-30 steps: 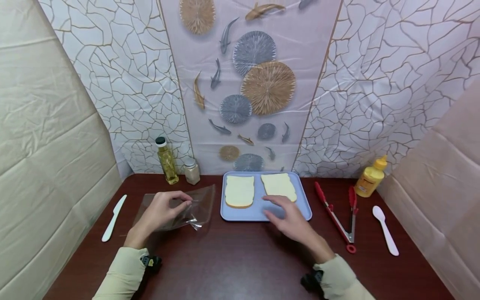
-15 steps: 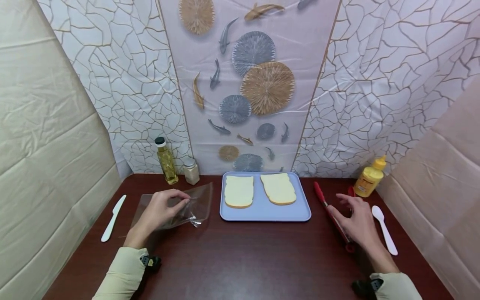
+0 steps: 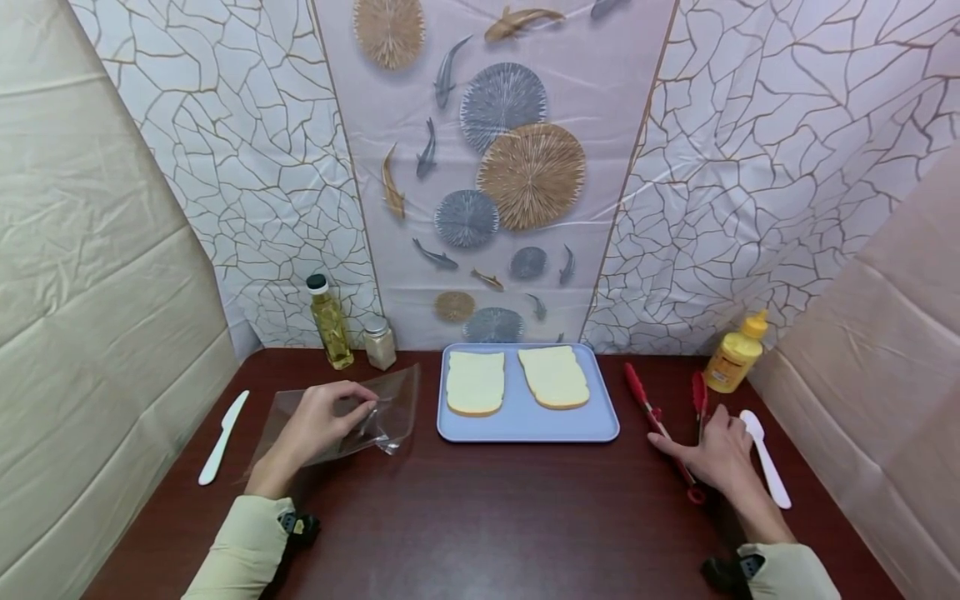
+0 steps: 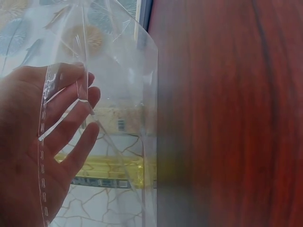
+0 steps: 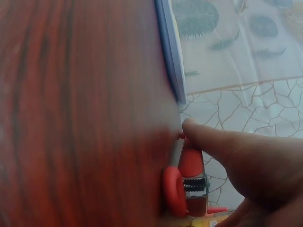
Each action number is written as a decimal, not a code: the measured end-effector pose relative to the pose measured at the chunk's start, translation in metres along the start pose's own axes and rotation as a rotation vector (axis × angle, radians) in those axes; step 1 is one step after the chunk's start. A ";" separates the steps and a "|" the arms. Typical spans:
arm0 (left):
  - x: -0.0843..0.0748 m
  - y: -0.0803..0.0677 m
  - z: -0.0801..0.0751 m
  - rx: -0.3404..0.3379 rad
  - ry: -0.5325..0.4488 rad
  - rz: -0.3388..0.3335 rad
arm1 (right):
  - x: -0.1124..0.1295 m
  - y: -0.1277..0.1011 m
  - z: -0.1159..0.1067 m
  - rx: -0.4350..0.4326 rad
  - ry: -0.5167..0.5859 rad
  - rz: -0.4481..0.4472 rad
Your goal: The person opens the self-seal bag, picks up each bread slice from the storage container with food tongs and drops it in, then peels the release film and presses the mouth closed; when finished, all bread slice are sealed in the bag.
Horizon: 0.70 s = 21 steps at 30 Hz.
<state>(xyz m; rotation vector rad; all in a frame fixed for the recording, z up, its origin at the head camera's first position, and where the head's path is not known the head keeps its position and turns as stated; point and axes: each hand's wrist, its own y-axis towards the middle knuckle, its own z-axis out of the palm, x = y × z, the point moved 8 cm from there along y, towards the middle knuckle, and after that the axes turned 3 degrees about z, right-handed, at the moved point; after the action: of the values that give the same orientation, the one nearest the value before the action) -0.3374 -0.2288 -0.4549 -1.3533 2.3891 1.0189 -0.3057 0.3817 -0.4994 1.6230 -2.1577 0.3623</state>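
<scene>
My left hand (image 3: 322, 421) pinches a clear plastic bag (image 3: 396, 408) between thumb and forefinger, left of the tray. In the left wrist view the bag (image 4: 120, 90) hangs from the pinch, while the other fingers spread loosely behind it. My right hand (image 3: 720, 458) is over the red-and-metal tongs (image 3: 636, 385), thumb beside the left arm and fingers by the right arm. The tongs lie with their arms spread apart. The right wrist view has the thumb close to the tongs (image 5: 191, 163); most fingers are hidden there.
A blue tray (image 3: 525, 429) holds two bread slices (image 3: 476, 383). Behind the bag stand an oil bottle (image 3: 330, 325) and a small jar (image 3: 380, 343). A white knife (image 3: 223, 437) lies far left. Beside my right hand are a white spoon (image 3: 765, 458) and a yellow squeeze bottle (image 3: 735, 358).
My right hand has moved right from in front of the tray to the tongs, then lowered over them with thumb and fingers spread. The left hand still pinches the plastic bag.
</scene>
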 end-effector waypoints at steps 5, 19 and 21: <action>0.000 0.000 0.003 0.015 0.001 -0.003 | -0.003 0.002 0.002 0.057 -0.006 -0.018; 0.005 -0.002 0.005 0.029 -0.013 0.001 | -0.007 0.002 -0.007 -0.011 0.093 -0.088; 0.005 -0.002 0.006 0.030 -0.015 0.005 | -0.008 0.002 -0.007 -0.041 0.112 -0.075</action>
<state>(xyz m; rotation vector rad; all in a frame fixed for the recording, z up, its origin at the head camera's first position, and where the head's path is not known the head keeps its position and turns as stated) -0.3392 -0.2287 -0.4620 -1.3256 2.3882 0.9867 -0.3046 0.3922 -0.4970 1.6168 -2.0031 0.3742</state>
